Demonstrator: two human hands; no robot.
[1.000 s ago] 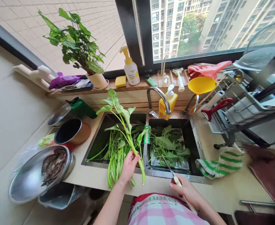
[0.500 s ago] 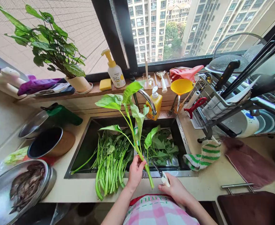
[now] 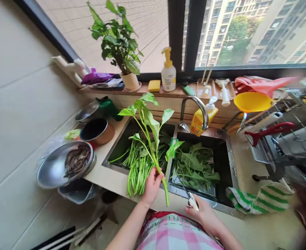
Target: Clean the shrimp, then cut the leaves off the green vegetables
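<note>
My left hand point(image 3: 152, 185) is closed around the lower part of a leafy green stem point(image 3: 149, 139), which looks like water spinach. Its leaves rise over the sink and its cut end points down toward me. In my right hand point(image 3: 201, 210) are white-handled scissors point(image 3: 191, 201), their thin dark blades directed up and left, apart from the stem. A pile of long green stems point(image 3: 139, 173) hangs over the front edge of the left basin. Loose green leaves point(image 3: 194, 163) fill much of the right basin.
A faucet point(image 3: 194, 99) arches behind the double sink point(image 3: 232, 166). Left are a pot point(image 3: 104, 133) and a metal bowl point(image 3: 48, 173) with dark greyish pieces. On the right stand a wire dish rack point(image 3: 298, 132) and a striped cloth point(image 3: 270, 199). A yellow soap bottle point(image 3: 198, 121) stands behind the sink.
The view has swung left, so the surroundings sit farther right and more wall and floor show. Both hands keep their holds; the scissors are slightly farther from the stem.
</note>
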